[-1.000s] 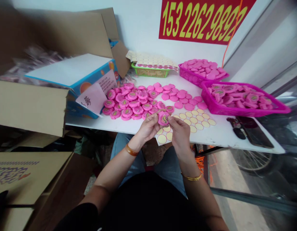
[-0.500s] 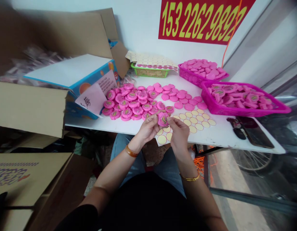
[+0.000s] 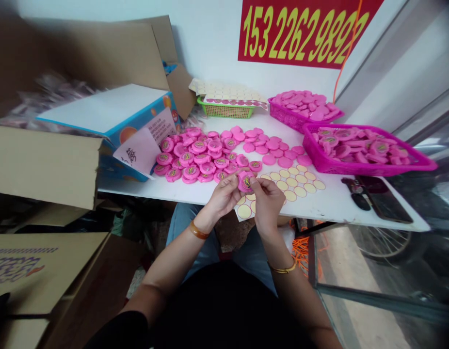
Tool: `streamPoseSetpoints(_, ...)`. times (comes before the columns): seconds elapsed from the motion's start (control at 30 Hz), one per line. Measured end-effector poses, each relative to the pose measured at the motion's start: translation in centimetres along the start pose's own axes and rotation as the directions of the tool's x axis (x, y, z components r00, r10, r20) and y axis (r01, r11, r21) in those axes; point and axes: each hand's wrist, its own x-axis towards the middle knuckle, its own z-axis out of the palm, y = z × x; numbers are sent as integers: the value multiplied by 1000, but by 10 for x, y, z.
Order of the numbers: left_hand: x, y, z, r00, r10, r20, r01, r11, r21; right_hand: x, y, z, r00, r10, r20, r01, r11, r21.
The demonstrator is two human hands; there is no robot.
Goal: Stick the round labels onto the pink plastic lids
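My left hand [image 3: 222,198] and my right hand [image 3: 267,202] both pinch one round pink case [image 3: 245,182] with a yellow label, held over the front edge of the white table [image 3: 333,203]. Under my hands lies a sticker sheet [image 3: 293,182] with round yellowish blanks. Just beyond sits a heap of labelled pink cases [image 3: 200,155], and to its right a patch of plain pink cases [image 3: 273,148] without labels.
Two pink baskets [image 3: 370,167] [image 3: 282,112] of cases stand at the right and back, a green basket [image 3: 226,110] with sticker sheets behind. A blue box [image 3: 115,114] and open cardboard cartons [image 3: 42,160] crowd the left. A dark phone [image 3: 382,201] lies at the right.
Both hands with the pink case have drifted slightly left and down in view; the grip on the case is the same.
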Motion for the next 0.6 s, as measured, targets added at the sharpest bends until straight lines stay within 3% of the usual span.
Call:
streamPoseSetpoints(0.23, -2, -1, 0, 999, -32, -23, 31, 998, -48, -4, -1, -2, 966, -251, 57, 257, 925, -280)
streamPoseSetpoints(0.43, -2, -4, -6, 996, -84, -25, 81, 992, -102, 0, -4, -10, 939, -284, 196, 337, 874, -350)
streamPoseSetpoints(0.6, -1, -4, -7, 993, -119, -17, 116, 985, -126, 1, -10, -13, 928, -315, 200, 371, 831, -415)
